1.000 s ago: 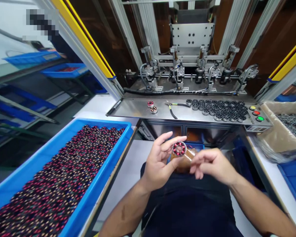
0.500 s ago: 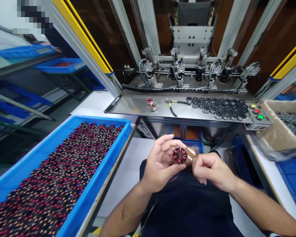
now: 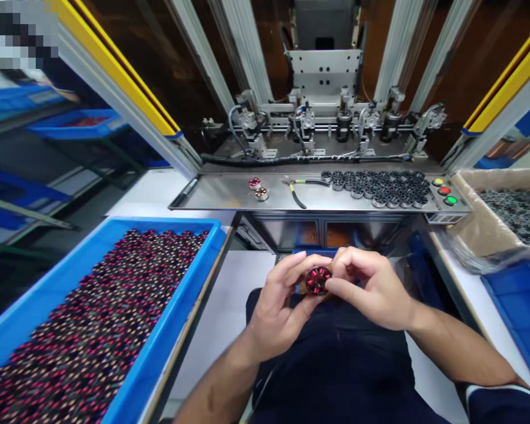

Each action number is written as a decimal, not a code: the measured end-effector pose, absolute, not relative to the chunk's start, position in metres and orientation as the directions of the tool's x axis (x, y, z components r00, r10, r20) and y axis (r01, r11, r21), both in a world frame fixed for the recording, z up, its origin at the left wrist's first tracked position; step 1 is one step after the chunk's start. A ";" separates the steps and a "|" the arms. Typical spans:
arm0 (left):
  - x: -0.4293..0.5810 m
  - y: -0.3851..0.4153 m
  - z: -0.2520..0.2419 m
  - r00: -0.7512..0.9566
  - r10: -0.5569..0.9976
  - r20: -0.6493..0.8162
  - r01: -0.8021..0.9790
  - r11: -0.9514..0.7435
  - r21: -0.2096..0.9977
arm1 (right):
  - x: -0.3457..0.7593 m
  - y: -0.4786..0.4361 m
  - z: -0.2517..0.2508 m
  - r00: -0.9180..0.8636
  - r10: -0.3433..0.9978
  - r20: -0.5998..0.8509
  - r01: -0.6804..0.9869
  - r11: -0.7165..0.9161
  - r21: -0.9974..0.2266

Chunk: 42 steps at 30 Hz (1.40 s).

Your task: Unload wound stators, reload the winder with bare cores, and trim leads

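My left hand (image 3: pixel 278 306) grips a small round motor stator (image 3: pixel 318 280) by its rim, over my lap. Red wire windings sit in a ring inside its dark rim. My right hand (image 3: pixel 375 285) closes on the stator's right edge, its thumb on the face and its fingers curled behind. Whether a loose wire or other small part lies between those fingertips is hidden. A brown thing behind the stator is mostly covered by my hands.
At left stands a blue tray (image 3: pixel 159 347) full of wound stators. On the metal ledge (image 3: pixel 212 191) are two stators (image 3: pixel 259 189), cutting pliers (image 3: pixel 295 191), many dark ring parts (image 3: pixel 380 187) and coloured push buttons (image 3: pixel 444 191). A machine (image 3: pixel 327 118) stands behind; a lined box (image 3: pixel 481 221) of grey parts is right.
My right hand has come left from beside the stator to its edge, with the thumb now on its face. The left hand keeps its hold. The camera view has shifted slightly right.
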<state>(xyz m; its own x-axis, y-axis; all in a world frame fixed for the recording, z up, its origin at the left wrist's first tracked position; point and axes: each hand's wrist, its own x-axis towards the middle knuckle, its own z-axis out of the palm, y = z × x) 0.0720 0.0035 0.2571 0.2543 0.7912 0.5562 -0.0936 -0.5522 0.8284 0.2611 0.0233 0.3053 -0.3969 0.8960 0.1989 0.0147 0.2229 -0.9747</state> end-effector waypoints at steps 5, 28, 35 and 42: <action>0.074 0.002 0.267 0.262 0.852 0.454 -0.320 -0.367 0.873 | 0.260 0.019 0.295 -0.315 0.928 0.198 -0.107 0.172 -0.979; 0.092 0.008 0.257 -0.018 0.965 0.263 -0.329 -0.254 0.910 | 0.255 0.012 0.264 -0.218 0.964 0.154 -0.061 0.144 -0.988; 0.089 -0.002 0.266 -0.030 0.880 0.473 -0.056 -0.474 0.879 | 0.249 0.018 0.271 -0.332 0.898 0.288 -0.205 0.229 -0.952; 0.087 0.000 0.272 -0.048 0.912 0.408 -0.114 -0.411 0.905 | 0.240 0.012 0.253 -0.211 0.975 0.068 -0.212 0.022 -0.977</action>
<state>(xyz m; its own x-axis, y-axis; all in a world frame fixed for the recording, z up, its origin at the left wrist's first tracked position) 0.0869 0.0003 0.2719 -0.0476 0.9117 0.4081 -0.1137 -0.4108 0.9046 0.2404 0.0116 0.2529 -0.2112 0.9751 0.0681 -0.2122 0.0223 -0.9770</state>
